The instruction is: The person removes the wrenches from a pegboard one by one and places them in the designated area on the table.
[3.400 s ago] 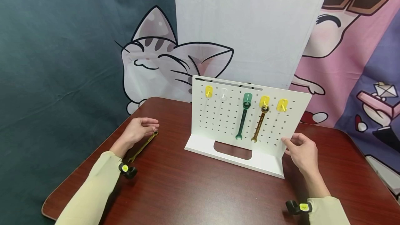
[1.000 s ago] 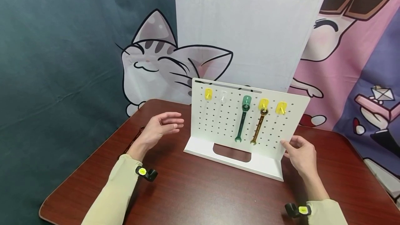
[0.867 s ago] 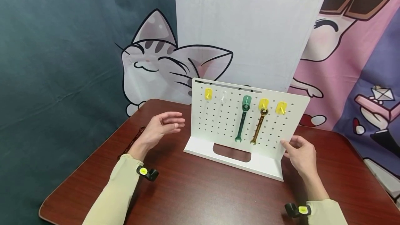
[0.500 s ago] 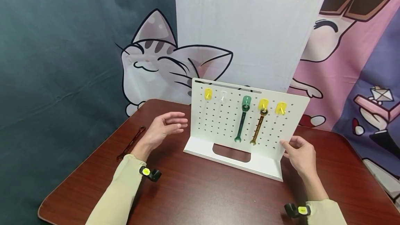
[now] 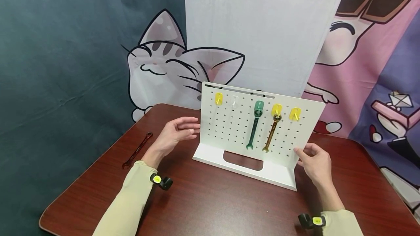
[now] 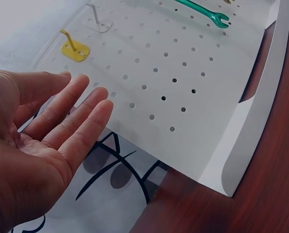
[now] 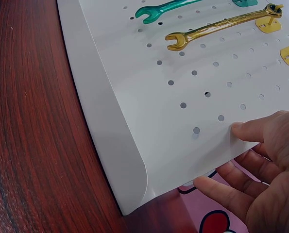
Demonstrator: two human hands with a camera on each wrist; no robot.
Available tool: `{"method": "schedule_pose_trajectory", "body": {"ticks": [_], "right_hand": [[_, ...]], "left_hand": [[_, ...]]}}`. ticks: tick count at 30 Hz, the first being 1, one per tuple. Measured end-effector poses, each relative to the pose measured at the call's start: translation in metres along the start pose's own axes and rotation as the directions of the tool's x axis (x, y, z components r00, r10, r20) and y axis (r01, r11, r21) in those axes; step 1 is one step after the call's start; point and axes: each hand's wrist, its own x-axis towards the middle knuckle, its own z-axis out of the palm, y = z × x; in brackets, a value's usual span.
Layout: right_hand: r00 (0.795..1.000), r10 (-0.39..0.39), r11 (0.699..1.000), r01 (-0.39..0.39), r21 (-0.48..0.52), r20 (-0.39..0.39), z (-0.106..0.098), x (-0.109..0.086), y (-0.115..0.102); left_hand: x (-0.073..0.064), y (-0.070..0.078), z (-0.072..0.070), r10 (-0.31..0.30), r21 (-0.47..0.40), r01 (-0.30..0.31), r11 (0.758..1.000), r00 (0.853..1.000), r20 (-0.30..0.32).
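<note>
A white pegboard stand stands upright on the table. My right hand pinches its right edge, thumb on the front face and the other fingers behind or below the edge. Beside the left edge is my left hand, fingers extended and holding nothing; whether the fingertips touch the board I cannot tell. A green combination wrench hangs from the green hook, and a gold wrench from a yellow hook. On the table left of my left forearm lies a dark red wrench.
Bare hooks on the board are a yellow one at far left, a clear one beside it and another yellow one at right. The table's left edge runs near the loose wrench. Printed cloth hangs behind.
My left hand has moved right, away from the loose wrench to the board's left edge. That wrench now lies farther left and looks dark red instead of yellow. The right hand keeps its place.
</note>
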Motion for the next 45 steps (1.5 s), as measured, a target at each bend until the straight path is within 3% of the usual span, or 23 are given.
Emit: {"method": "schedule_pose_trajectory", "body": {"ticks": [23,45], "right_hand": [[1.000,-0.001,1.000,0.001,-0.001,-0.009,0.001,-0.002,0.004],[1.000,-0.015,1.000,0.015,0.004,-0.012,0.000,0.000,0.001]], "left_hand": [[0.007,-0.001,0.014,-0.004,-0.003,0.004,1.000,0.999,0.047],[0.014,0.000,0.029,-0.009,0.049,0.005,0.999,0.996,0.087]]}}
